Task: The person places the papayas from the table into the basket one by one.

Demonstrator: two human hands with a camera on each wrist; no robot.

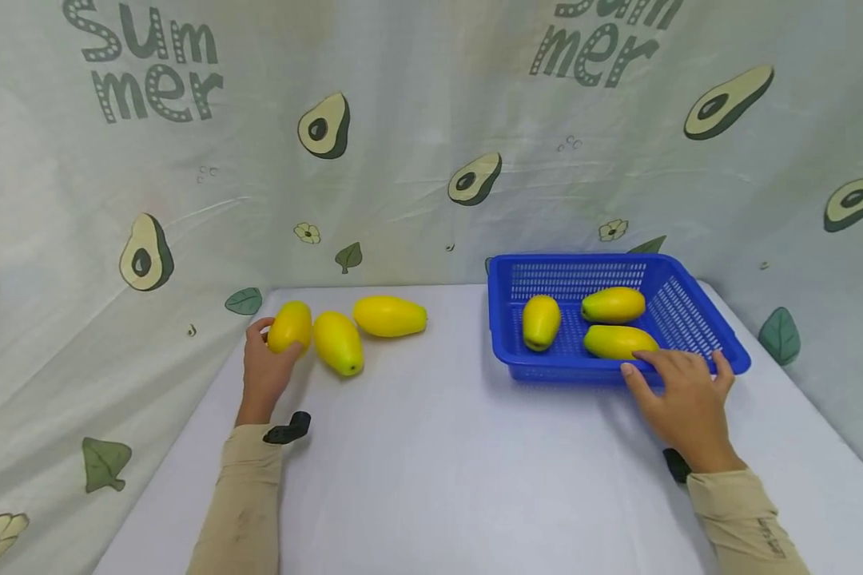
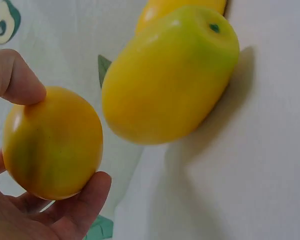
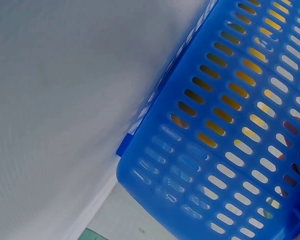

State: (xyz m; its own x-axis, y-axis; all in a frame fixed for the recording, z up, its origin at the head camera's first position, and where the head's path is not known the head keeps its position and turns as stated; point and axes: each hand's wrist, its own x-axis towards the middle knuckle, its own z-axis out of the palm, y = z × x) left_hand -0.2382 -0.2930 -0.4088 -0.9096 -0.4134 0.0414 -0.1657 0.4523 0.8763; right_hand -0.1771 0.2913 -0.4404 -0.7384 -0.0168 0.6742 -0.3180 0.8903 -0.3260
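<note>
My left hand (image 1: 264, 375) grips a yellow papaya (image 1: 291, 326), thumb on one side and fingers on the other; the left wrist view shows the fruit (image 2: 52, 145) end-on. Just right of it lies a second papaya (image 1: 339, 343) with a greenish tip, and behind that a third papaya (image 1: 390, 316) on its side. On the right, my right hand (image 1: 689, 403) holds the front rim of a blue basket (image 1: 546, 369), fingers over the edge and thumb outside. Inside are an upright-pointing papaya (image 1: 542, 323) and two sideways ones, the rear papaya (image 1: 614, 305) and the front papaya (image 1: 618, 342).
A white-covered table (image 1: 460, 471) spreads under everything. Behind it and along both sides hangs a pale curtain (image 1: 395, 216) printed with avocados and leaves. The right wrist view is mostly filled by the slotted basket wall (image 3: 190, 165), with yellow showing through the slots.
</note>
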